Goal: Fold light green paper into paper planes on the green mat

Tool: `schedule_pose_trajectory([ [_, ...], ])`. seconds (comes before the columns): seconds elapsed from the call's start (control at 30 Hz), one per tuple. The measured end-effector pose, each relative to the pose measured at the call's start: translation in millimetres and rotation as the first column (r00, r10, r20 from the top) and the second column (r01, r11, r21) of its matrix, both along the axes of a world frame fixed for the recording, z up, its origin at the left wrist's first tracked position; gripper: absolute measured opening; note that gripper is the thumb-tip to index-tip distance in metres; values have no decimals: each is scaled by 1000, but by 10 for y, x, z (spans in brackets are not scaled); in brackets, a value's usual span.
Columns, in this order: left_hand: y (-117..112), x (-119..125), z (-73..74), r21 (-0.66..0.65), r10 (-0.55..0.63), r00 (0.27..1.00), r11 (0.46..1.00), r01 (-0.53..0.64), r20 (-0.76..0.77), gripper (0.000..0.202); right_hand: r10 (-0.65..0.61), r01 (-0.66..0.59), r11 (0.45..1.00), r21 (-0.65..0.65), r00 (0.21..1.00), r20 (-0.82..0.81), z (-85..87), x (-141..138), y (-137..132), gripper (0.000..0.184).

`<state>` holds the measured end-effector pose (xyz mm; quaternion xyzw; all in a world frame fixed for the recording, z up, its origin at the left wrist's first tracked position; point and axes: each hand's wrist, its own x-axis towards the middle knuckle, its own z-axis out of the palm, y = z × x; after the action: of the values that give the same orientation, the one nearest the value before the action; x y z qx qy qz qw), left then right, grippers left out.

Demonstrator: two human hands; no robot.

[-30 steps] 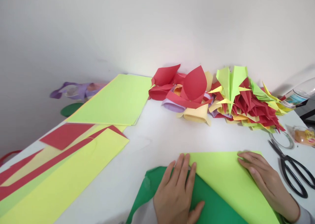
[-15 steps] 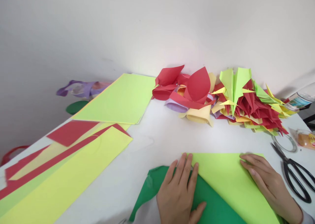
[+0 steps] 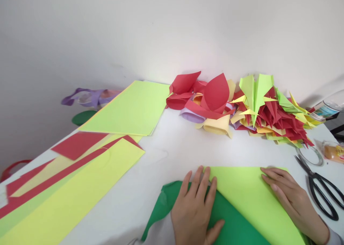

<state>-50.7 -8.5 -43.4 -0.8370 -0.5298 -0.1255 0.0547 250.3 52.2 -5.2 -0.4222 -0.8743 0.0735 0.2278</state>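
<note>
Lime-green paper (image 3: 245,189) is lying right in front of us on the white table (image 3: 177,148), its slanting lower-left edge covering part of a dark green sheet (image 3: 235,223) that's curling at its left end. We're laying our left hand (image 3: 196,209) palm-down across the dark green sheet, fingers loosely spread, with the tips reaching the upper-left corner of the lime-green paper. We're resting our right hand (image 3: 295,198) on the other side of that paper, fingers pretty much pressed together near the upper-right corner; we honestly can't tell if we're pinching the edge, since the underside of that hand isn't showing. Just beside it, black-handled scissors (image 3: 311,174) are pointing their blades toward a tape roll (image 3: 320,159), and a packaged orange snack (image 3: 333,151) is sitting near that. Farther back we're looking at a messy heap of folded paper planes (image 3: 287,116), mostly red, with a big lime one (image 3: 259,94) sitting on top and a labelled clear bottle (image 3: 325,109) showing behind on the right. Some curled red paper pieces (image 3: 216,92) are standing next to the heap. Over on our left we're seeing a stack of lime sheets (image 3: 129,110), with a long yellow paper strip (image 3: 94,180) lying nearer to us.
</note>
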Motion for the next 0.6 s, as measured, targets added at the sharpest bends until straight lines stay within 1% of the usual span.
schedule_pose_trajectory([
  [0.23, 13, -15, 82, -38, 37, 999, 999, -36, 28, 79, -13, 13, 1000, -13, 1000, 1, -12, -3, 5, 29],
  [0.37, 18, -31, 116, -65, 41, 999, 997, -40, 22, 80, -22, 22, 1000, -15, 1000, -4, -16, 1, 1, 29],
  [0.47, 19, -30, 130, -48, 49, 998, 998, -48, 35, 82, -21, 21, 1000, -19, 1000, -4, -16, 5, -2, 29],
  [0.6, 12, -17, 126, -22, 71, 995, 997, -70, 64, 80, -27, 27, 999, -25, 1000, -6, -20, 8, -4, 29],
])
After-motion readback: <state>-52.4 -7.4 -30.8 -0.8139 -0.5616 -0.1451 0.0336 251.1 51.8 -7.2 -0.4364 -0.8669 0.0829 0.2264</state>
